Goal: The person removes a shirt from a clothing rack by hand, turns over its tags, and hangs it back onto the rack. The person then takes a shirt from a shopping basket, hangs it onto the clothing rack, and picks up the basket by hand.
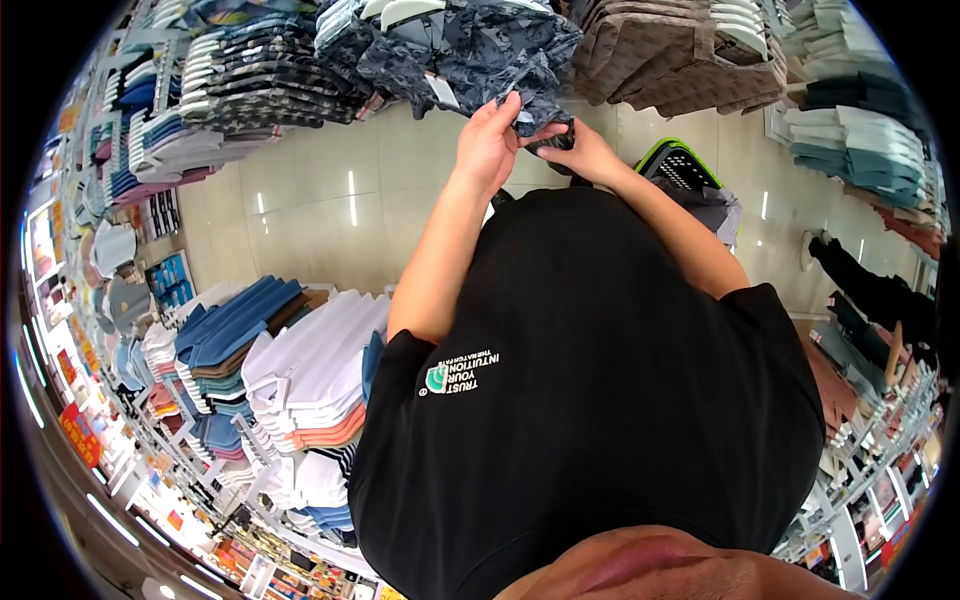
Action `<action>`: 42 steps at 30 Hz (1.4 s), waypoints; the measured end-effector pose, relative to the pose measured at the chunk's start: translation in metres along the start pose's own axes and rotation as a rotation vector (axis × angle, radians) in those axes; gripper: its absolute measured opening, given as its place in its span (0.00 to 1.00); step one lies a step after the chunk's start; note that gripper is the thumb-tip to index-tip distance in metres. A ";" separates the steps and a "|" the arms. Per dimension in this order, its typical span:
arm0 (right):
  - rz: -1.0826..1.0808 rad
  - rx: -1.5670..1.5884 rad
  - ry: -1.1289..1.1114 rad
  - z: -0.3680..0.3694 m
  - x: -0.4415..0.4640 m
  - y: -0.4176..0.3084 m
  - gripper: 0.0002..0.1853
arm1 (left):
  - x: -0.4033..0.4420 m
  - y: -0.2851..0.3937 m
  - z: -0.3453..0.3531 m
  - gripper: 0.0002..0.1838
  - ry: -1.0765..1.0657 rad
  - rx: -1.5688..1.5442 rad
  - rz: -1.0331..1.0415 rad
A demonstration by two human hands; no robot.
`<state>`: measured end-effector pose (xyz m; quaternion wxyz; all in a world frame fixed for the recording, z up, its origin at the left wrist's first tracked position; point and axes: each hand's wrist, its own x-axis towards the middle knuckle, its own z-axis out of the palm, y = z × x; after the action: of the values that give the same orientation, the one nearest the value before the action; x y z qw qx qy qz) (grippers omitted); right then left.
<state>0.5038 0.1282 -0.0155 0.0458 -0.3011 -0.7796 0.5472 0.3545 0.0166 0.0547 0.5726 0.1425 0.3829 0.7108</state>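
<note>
A dark blue-grey patterned shirt hangs in front of me at the top of the view, with a white tag on it. My left hand is closed on the lower edge of this shirt, where a small blue-and-white patch shows near the fingers. Close beside it, my right hand is closed around a small black object just below the cloth. What kind of object it is cannot be made out, since the fingers partly cover it.
Patterned shirts hang at left and brown ones at right. A black basket with a green rim holds grey cloth by my right arm. Behind me, polo shirts fill a rack. Another person's dark-clothed leg shows far right.
</note>
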 end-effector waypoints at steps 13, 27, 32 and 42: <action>-0.131 0.265 -0.204 0.003 0.006 -0.021 0.21 | -0.007 -0.005 -0.002 0.24 0.329 0.730 0.294; 0.066 0.530 -0.229 -0.002 0.012 -0.026 0.12 | -0.029 -0.018 -0.010 0.21 0.483 0.703 0.210; 0.159 0.707 -0.199 -0.001 0.007 -0.038 0.10 | -0.024 -0.019 -0.034 0.19 0.340 -0.221 0.133; 0.036 0.670 -0.159 0.012 0.015 -0.024 0.10 | -0.022 -0.021 -0.038 0.21 0.318 -0.553 -0.005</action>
<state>0.4767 0.1213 -0.0033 0.0714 -0.2396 -0.5524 0.7952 0.3519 -0.0170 0.0200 0.5244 -0.1323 0.2600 0.8000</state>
